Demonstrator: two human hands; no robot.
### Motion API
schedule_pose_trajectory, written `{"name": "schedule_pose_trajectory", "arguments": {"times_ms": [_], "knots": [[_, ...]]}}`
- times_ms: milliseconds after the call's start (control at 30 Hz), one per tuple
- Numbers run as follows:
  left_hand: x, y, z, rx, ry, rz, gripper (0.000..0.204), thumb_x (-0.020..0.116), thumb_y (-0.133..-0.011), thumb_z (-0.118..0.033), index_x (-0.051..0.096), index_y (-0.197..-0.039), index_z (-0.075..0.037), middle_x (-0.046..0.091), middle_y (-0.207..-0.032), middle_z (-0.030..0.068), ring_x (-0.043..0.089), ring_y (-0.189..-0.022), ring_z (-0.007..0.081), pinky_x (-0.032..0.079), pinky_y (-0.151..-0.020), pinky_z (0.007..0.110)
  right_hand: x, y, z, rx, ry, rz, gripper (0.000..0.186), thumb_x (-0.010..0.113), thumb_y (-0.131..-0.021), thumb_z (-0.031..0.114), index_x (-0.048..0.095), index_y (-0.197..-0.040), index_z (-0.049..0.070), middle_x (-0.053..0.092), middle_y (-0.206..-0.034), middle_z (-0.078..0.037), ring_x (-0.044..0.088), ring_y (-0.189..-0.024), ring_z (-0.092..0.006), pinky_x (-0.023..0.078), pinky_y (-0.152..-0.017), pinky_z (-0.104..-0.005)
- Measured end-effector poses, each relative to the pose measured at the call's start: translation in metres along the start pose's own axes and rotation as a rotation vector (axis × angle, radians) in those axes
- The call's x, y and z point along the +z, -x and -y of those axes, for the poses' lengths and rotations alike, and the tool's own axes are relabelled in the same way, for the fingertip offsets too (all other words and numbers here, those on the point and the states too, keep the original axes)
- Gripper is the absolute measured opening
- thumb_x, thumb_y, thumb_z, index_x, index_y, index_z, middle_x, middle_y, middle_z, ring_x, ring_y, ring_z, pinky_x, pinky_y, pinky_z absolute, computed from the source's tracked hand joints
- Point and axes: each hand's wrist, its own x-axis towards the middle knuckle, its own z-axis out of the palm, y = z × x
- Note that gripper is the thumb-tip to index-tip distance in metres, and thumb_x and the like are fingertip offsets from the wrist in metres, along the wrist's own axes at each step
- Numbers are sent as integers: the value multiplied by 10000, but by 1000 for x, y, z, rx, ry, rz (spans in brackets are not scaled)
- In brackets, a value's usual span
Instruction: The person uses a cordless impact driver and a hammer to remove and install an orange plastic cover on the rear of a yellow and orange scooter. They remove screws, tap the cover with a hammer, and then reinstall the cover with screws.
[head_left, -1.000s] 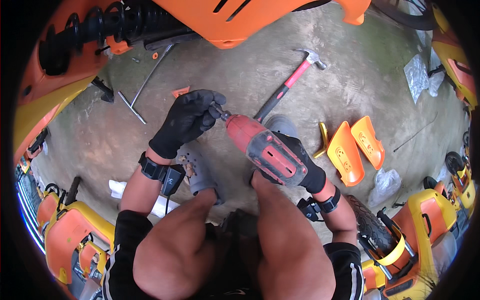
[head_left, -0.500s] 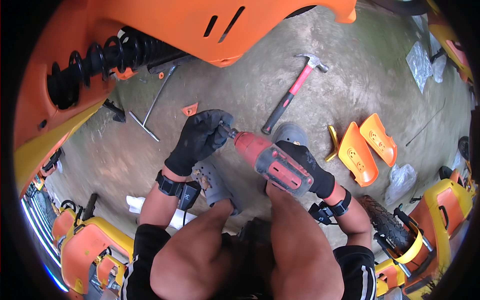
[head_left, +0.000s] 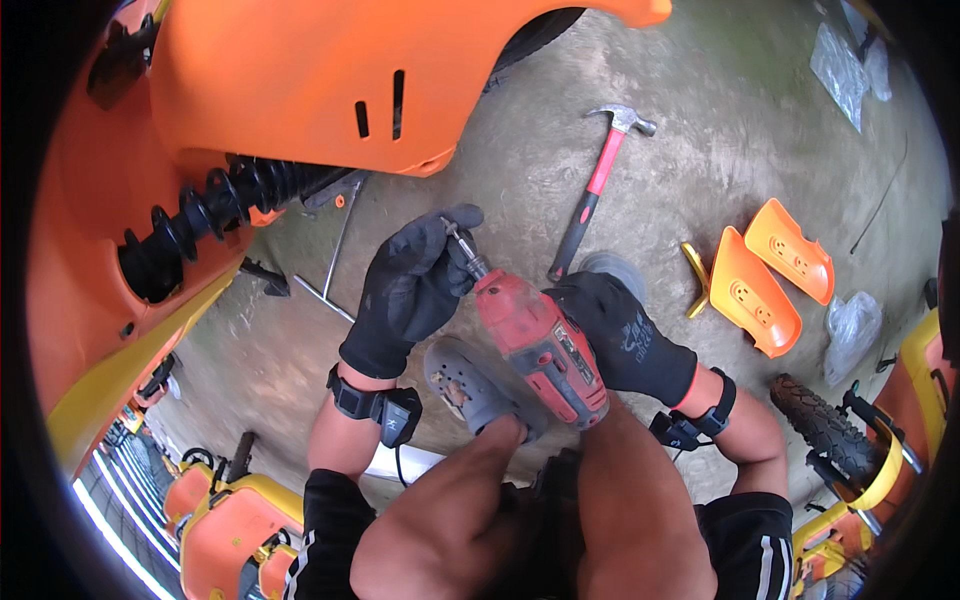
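Observation:
A red and black cordless impact driver [head_left: 530,335] points up and to the left over my knees. My right hand [head_left: 630,335], in a black glove, is closed around its grip, which is mostly hidden. At the driver's nose, my gloved left hand [head_left: 410,285] curls its fingers around the metal bit [head_left: 462,248]. A small screw-like tip shows between the fingers, too small to make out fully. Beyond the driver lies a claw hammer [head_left: 605,165] with a red and black handle, its head pointing away from me.
An orange vehicle body [head_left: 330,80] with a black coil spring [head_left: 205,215] fills the upper left. A T-handle wrench [head_left: 335,260] lies beside it. Two orange plastic covers [head_left: 757,305], a yellow bracket [head_left: 697,280] and plastic bags [head_left: 852,335] are on the right. A knobby tyre [head_left: 825,425] stands lower right.
The view has shifted, with the orange body reaching lower. The driver has tilted more upright, and my left hand has opened its palm more toward the view while staying at the bit.

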Motion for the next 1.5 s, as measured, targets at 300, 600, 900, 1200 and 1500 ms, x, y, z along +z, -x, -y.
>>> {"name": "schedule_pose_trajectory", "arguments": {"times_ms": [300, 600, 900, 1200, 1500], "knots": [[4, -21, -14, 74, 48, 93, 420, 562, -1028, -242, 536, -1333, 46, 645, -1027, 81, 608, -899, 159, 500, -781, 297, -13, -21, 1, 42, -59, -15, 512, 702, -731, 135, 594, -1220, 28, 583, -977, -124, 619, -878, -310, 508, -697, -391], [-2, -29, -5, 120, 81, -116, 440, 507, -1057, -332, 521, -1372, -25, 651, -965, 38, 606, -862, 156, 529, -779, 312, 5, -38, -2, 40, -74, -150, 589, 763, -688, 207, 585, -1226, 49, 587, -979, -110, 626, -887, -293, 511, -723, -398], [7, -23, -22, 811, -1350, -471, 235, 576, -1030, -245, 608, -1074, -16, 591, -832, 38, 537, -727, 102, 450, -655, 254, 30, -46, -2, 120, -61, -210, 566, 785, -700, 266, 581, -1191, 71, 584, -969, -123, 644, -818, -319, 518, -711, -428], [27, -23, -38, 664, -1192, -576, 380, 511, -1063, -308, 490, -766, -73, 426, -670, -21, 371, -629, 80, 339, -585, 271, 43, -43, -6, 125, -207, -154, 528, 770, -741, 302, 576, -1168, 60, 583, -985, -149, 664, -809, -343, 545, -720, -464], [5, -4, -53, 784, -1715, -495, 274, 506, -1066, -260, 590, -958, -23, 573, -818, 10, 490, -721, 102, 409, -668, 261, 49, -48, -2, 142, -185, -171, 492, 739, -745, 352, 577, -1099, 50, 576, -972, -140, 669, -781, -307, 540, -675, -441]]}}
